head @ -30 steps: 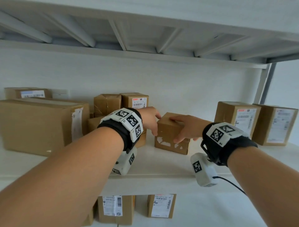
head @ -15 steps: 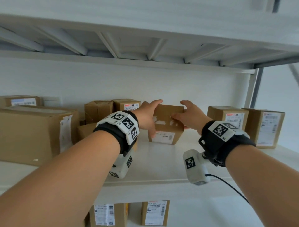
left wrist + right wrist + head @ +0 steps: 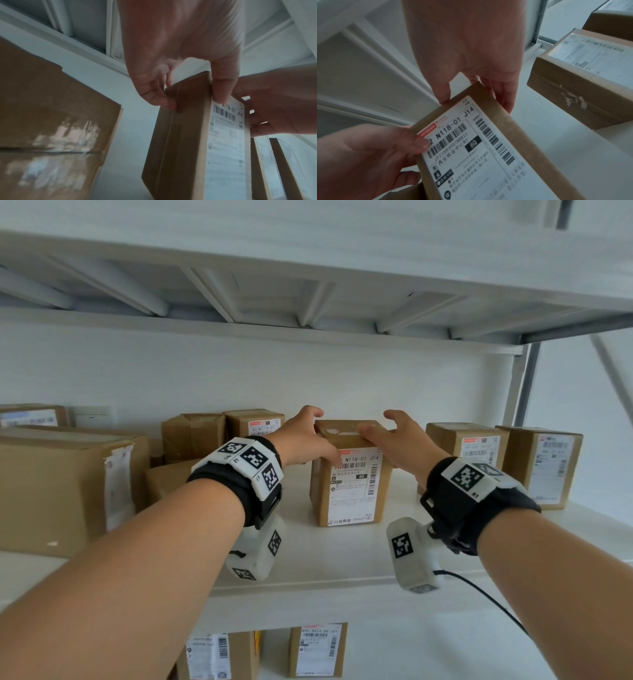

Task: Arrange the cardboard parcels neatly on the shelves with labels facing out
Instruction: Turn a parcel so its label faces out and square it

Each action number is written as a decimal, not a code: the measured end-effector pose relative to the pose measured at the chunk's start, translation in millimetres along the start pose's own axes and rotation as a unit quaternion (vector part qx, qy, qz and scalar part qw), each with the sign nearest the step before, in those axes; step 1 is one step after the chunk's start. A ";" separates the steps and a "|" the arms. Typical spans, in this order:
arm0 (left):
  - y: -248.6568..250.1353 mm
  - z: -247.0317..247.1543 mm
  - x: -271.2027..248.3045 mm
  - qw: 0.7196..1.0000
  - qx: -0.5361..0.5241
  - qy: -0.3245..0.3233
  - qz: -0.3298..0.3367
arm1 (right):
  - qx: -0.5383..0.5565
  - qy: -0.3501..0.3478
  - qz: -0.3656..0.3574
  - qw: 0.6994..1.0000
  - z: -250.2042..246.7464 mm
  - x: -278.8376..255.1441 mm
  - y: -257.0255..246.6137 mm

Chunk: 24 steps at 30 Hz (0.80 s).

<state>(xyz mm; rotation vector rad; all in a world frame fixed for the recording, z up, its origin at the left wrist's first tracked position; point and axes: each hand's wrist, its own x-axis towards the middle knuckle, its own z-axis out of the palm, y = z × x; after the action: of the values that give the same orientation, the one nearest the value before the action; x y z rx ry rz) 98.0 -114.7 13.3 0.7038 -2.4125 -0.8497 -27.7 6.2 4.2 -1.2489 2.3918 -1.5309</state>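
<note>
Both hands, left hand (image 3: 301, 440) and right hand (image 3: 399, 443), are gripping the top corners of a parcel (image 3: 349, 491), standing it upright mid-shelf (image 3: 342, 559) so its label (image 3: 354, 486) is facing out.

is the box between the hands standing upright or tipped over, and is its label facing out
Upright, label facing out. The parcel stands on its short end on the shelf, white label toward the camera; left hand and right hand hold its top.
</note>
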 end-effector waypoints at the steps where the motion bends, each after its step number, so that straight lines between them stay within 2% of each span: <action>1: -0.4 1.0 0.4 1.000 0.000 -0.002 0.000 | 0.006 -0.005 0.000 1.000 -0.7 0.0 1.4; 6: -1.3 10.2 4.6 1.000 0.017 -0.012 0.018 | -0.031 -0.030 -0.043 0.998 -3.7 3.1 14.1; 12: 3.2 26.1 21.2 0.999 0.014 -0.014 0.033 | -0.181 0.067 -0.134 0.972 -10.1 17.8 30.2; 17: 9.9 39.5 40.9 0.999 0.020 -0.029 0.035 | -0.237 0.091 -0.125 0.959 -23.9 25.8 35.3; 24: 21.8 58.2 68.0 0.997 0.038 -0.048 0.041 | -0.228 0.097 -0.117 0.962 -42.5 46.9 49.0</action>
<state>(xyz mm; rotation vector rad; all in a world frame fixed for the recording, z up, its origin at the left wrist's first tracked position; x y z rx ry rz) 6.3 -116.5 6.0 0.6003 -2.5528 -0.7777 -107.0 17.2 5.1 -1.5764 2.9388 -1.2352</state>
